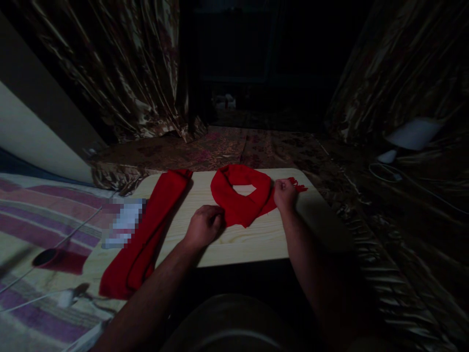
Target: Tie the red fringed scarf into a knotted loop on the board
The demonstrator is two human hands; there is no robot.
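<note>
Red scarf (242,208) lies on the pale wood-grain table (230,247), looped into a ring w/ open centre; plain, bright, soft-looking knit or cloth, blunt corner at near edge, fringed end sticking out R. R hand (285,194) clamped on its tail nr fringe. L hand (204,226) curled at loop's L edge; too dim to tell if it's gripping. Long folded red cloth (149,234) to L.

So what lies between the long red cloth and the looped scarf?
The head view shows wooden tabletop between the long red cloth and looped scarf, with the left hand over part of it.
</note>
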